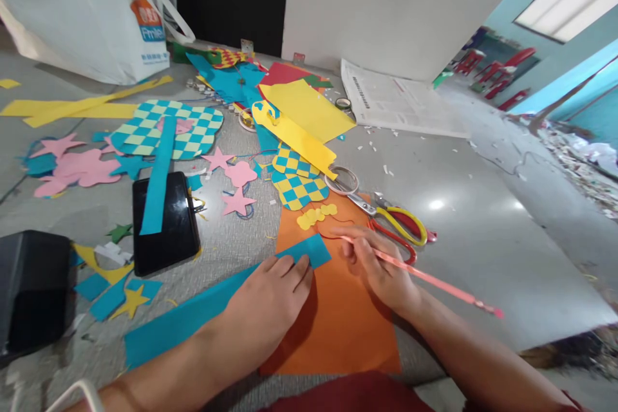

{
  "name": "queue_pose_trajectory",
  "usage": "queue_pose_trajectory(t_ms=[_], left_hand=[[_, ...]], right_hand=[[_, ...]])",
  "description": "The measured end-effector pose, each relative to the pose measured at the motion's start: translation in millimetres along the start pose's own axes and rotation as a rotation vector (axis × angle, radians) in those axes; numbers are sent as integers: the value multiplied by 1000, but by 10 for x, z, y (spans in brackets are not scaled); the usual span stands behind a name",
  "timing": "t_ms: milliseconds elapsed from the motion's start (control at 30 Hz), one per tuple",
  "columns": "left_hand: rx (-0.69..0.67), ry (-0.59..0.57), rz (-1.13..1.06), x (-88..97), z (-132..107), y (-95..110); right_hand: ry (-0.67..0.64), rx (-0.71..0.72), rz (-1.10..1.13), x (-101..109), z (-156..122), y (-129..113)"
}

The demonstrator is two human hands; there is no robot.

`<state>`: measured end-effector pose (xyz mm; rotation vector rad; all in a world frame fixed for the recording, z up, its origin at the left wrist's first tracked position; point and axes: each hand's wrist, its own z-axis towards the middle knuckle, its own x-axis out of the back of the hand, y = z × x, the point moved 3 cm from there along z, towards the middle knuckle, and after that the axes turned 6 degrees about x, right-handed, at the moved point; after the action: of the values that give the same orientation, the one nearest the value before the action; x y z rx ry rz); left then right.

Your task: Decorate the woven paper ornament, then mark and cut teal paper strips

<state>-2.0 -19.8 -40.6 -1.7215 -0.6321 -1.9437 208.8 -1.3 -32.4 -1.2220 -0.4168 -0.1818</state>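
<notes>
Hands apart: left hand (270, 302) flat on teal paper strip (193, 315), atop orange paper sheet (333, 328); right hand (379, 267) pinching thin pink paper strip (434, 280); scissors (396, 225) just beside

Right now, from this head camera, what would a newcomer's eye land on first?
The woven teal-and-pale-green checked paper panel stands out at upper left. Nearer, the left hand rests on a teal paper strip over an orange paper sheet. The right hand pinches a thin pink paper strip beside red-and-yellow scissors.

Two hands (265, 309) (381, 270), roughly five paper stars (236, 203)
</notes>
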Motion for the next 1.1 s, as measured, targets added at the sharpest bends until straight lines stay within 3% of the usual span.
queue_pose_trajectory(t_ms=[67,133,333,533,767,1100], left_hand=[[8,10,19,-5,0,1],[2,27,29,-8,-6,1],[-17,87,22,-49,-35,-4],[-23,75,-3,-65,-17,7],[-12,80,-13,-61,-15,17],[-20,110,3,-45,-12,21]], right_hand=[[-50,-159,107,-89,-12,17],[-71,-207,96,-141,-2,38],[-38,-60,-42,-188,25,85],[-28,-59,-120,-229,11,42],[-15,51,-239,-270,56,-13],[-23,32,-244,-283,40,15]])
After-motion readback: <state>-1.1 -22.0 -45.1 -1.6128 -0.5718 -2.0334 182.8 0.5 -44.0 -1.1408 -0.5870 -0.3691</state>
